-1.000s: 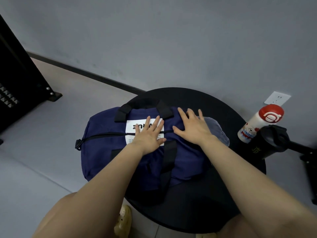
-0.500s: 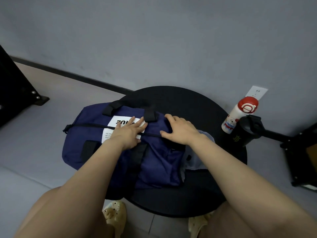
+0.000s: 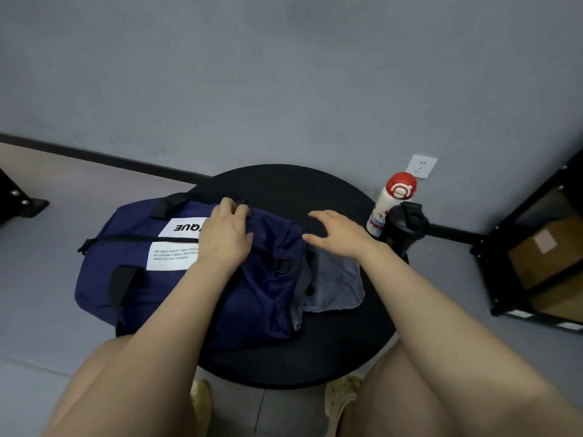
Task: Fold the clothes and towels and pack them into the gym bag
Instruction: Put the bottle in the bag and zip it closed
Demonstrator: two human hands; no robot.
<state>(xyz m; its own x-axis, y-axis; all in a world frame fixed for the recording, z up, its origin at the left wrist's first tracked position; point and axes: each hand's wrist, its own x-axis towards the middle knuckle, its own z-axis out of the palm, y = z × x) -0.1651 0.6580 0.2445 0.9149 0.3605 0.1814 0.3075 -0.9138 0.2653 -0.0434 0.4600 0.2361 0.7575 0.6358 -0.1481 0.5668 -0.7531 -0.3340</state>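
Note:
The navy gym bag (image 3: 176, 279), zipped, with a white label and black handles, lies on the left half of the round black table (image 3: 315, 351) and overhangs its left edge. My left hand (image 3: 225, 236) lies on top of the bag, its fingers curled over the fabric by the far handle. My right hand (image 3: 342, 233) hovers at the bag's right end with relaxed, spread fingers, the thumb close to the bag's edge. A grey cloth (image 3: 339, 285) lies flat on the table, partly tucked under that end of the bag.
A white bottle with a red cap (image 3: 392, 201) and a black tumbler (image 3: 407, 230) stand at the table's right rim. A black shelf with a cardboard box (image 3: 536, 250) is at the right, a black stand foot (image 3: 22, 205) at the left. My knees are under the near rim.
The bag has shifted left, uncovering more grey cloth. My left hand went from flat on the label to curled at the far handle. My right hand lifted off the bag and moved right.

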